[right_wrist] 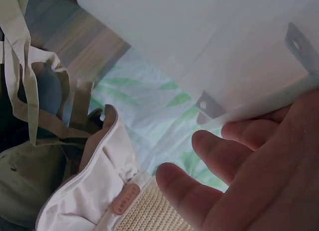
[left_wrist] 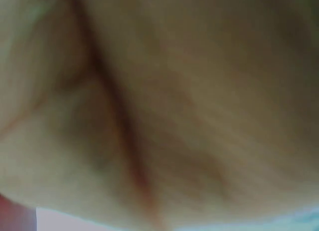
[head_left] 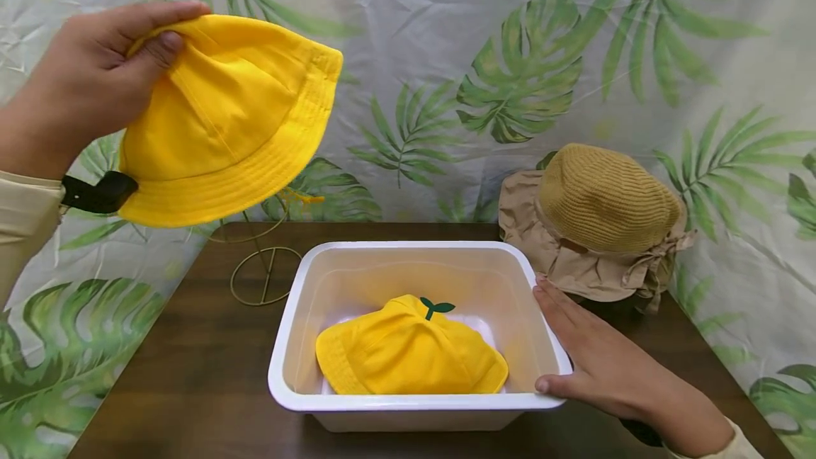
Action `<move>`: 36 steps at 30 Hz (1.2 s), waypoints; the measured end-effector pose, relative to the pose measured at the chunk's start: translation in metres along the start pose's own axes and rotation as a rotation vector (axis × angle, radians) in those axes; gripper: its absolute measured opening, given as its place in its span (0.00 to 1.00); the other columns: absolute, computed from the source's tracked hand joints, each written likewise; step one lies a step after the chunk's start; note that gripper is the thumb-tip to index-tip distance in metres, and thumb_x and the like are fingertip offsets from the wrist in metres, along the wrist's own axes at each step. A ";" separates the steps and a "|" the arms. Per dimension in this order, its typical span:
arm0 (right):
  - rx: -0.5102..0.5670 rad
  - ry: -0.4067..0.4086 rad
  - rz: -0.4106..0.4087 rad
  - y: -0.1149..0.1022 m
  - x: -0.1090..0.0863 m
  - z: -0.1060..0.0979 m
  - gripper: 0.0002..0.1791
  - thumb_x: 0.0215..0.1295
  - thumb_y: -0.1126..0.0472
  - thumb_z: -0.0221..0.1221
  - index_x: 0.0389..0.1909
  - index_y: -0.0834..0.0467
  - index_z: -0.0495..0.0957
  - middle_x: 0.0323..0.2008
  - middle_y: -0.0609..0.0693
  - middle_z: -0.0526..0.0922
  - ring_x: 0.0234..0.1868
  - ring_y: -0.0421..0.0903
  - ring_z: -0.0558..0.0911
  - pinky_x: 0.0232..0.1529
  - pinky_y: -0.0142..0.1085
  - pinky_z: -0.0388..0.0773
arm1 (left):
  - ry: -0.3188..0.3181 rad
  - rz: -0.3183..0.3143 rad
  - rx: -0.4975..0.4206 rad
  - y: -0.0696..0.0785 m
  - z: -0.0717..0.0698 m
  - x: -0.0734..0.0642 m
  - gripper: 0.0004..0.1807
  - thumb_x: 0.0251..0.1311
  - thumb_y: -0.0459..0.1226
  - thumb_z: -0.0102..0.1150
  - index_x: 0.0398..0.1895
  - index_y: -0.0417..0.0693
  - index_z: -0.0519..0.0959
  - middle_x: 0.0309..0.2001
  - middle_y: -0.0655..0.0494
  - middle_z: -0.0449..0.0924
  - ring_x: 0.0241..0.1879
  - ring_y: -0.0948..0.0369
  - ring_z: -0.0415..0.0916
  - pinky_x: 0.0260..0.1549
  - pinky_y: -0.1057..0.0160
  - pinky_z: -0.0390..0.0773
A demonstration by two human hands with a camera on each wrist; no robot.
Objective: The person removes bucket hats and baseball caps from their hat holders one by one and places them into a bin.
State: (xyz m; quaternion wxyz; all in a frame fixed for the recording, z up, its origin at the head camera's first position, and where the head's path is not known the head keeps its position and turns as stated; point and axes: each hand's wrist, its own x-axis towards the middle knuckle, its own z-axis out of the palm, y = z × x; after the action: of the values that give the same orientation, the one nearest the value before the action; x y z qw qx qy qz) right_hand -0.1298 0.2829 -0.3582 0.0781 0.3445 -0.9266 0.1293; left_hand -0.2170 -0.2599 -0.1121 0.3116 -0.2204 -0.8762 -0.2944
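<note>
My left hand pinches a yellow bucket hat by its crown, raised at the upper left, with the brim hanging lower right. Below it stands a white plastic tub, and inside lies a second yellow hat with a green sprout on top. My right hand touches the tub's right rim, its fingers extended; the right wrist view shows those fingers beside the tub's outer wall. The left wrist view holds only blurred skin of the left hand.
On the brown table, a tan knitted sun hat with a wide fabric brim and ties sits behind the tub at right. A thin gold wire stand is at the back left. A leaf-print cloth hangs behind.
</note>
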 end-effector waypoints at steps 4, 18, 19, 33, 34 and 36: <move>-0.011 0.006 0.000 0.000 -0.001 0.001 0.62 0.53 0.37 0.68 0.79 0.59 0.44 0.79 0.56 0.45 0.76 0.48 0.51 0.67 0.18 0.35 | -0.076 0.041 -0.080 0.010 0.017 -0.003 0.21 0.74 0.36 0.49 0.66 0.60 0.76 0.60 0.63 0.77 0.43 0.67 0.74 0.40 0.80 0.71; 0.004 0.034 -0.027 -0.006 -0.005 0.003 0.62 0.52 0.38 0.68 0.79 0.60 0.45 0.77 0.61 0.50 0.77 0.45 0.50 0.68 0.20 0.36 | -0.297 0.464 -0.272 0.042 0.088 -0.014 0.23 0.66 0.20 0.51 0.63 0.39 0.77 0.61 0.51 0.77 0.59 0.64 0.75 0.55 0.69 0.73; 0.007 0.033 -0.025 -0.007 -0.005 0.002 0.62 0.52 0.38 0.68 0.79 0.59 0.45 0.77 0.60 0.50 0.77 0.45 0.50 0.68 0.20 0.36 | -0.305 0.492 -0.290 0.044 0.093 -0.015 0.23 0.65 0.19 0.51 0.62 0.37 0.77 0.61 0.50 0.78 0.60 0.63 0.74 0.57 0.67 0.73; 0.030 0.012 0.015 -0.010 -0.006 0.001 0.62 0.52 0.37 0.68 0.80 0.56 0.43 0.78 0.56 0.48 0.74 0.53 0.57 0.66 0.17 0.36 | -0.525 0.578 -0.525 0.058 0.137 -0.037 0.27 0.63 0.17 0.51 0.66 0.38 0.74 0.65 0.50 0.74 0.65 0.55 0.70 0.58 0.59 0.74; 0.031 0.012 0.013 -0.010 -0.006 0.001 0.62 0.53 0.37 0.67 0.80 0.57 0.43 0.78 0.56 0.48 0.74 0.53 0.57 0.66 0.17 0.36 | -0.534 0.598 -0.544 0.061 0.139 -0.039 0.27 0.63 0.17 0.51 0.66 0.38 0.74 0.65 0.49 0.74 0.65 0.55 0.70 0.59 0.58 0.74; 0.035 0.009 0.014 -0.011 -0.006 0.000 0.62 0.53 0.37 0.67 0.80 0.56 0.43 0.78 0.56 0.47 0.74 0.53 0.57 0.66 0.17 0.36 | -0.550 0.635 -0.568 0.066 0.143 -0.042 0.27 0.64 0.18 0.51 0.66 0.39 0.73 0.65 0.49 0.74 0.66 0.54 0.70 0.59 0.57 0.73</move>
State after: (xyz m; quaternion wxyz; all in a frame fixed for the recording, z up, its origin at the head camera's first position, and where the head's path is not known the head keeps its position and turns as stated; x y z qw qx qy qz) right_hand -0.1187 0.2785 -0.3579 0.0751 0.3388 -0.9262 0.1474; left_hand -0.2090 -0.1270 -0.2059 0.0711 -0.6214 -0.7009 -0.3429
